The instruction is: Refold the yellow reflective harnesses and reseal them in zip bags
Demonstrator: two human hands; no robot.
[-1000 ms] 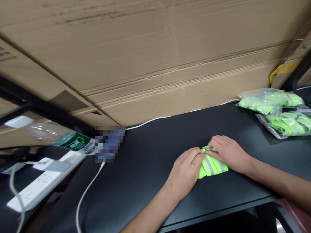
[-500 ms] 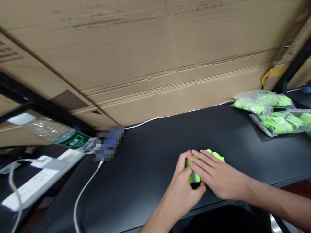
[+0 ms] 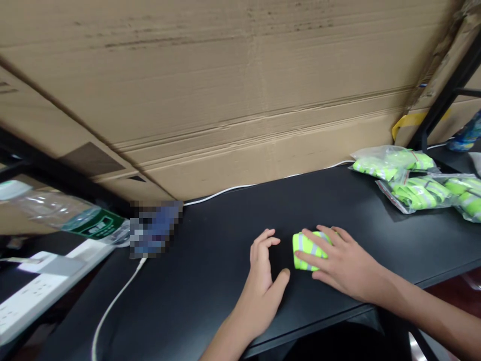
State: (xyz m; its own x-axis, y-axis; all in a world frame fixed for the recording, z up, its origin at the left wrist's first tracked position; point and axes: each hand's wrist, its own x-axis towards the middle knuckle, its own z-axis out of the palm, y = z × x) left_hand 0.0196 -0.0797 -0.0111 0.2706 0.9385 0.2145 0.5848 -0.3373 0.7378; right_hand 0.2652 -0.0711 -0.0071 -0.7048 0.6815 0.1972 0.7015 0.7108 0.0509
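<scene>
A folded reflective vest point(image 3: 310, 249), neon yellow-green with silver-grey stripes, forms a compact bundle on the black table point(image 3: 210, 260). My right hand point(image 3: 340, 260) covers its right part, with fingers laid over the top and the thumb along the near side. To the left of the bundle, my left hand point(image 3: 263, 281) is apart from it. Its fingers are slightly curled, the thumb stands off from them, and nothing is between them. The side of the bundle under my right palm is hidden.
Clear bags of similar neon bundles point(image 3: 421, 193) lie at the back right. Cardboard point(image 3: 240, 100) walls the rear. On the left are a pixelated phone-like object point(image 3: 160, 228) with a white cable point(image 3: 116, 301), a plastic bottle point(image 3: 93, 223) and a power strip point(image 3: 41, 296).
My left hand has let go of the vest bundle and moved left, its fingers opening. My right hand stays on the bundle, which now shows more. The camera view has shifted slightly.
</scene>
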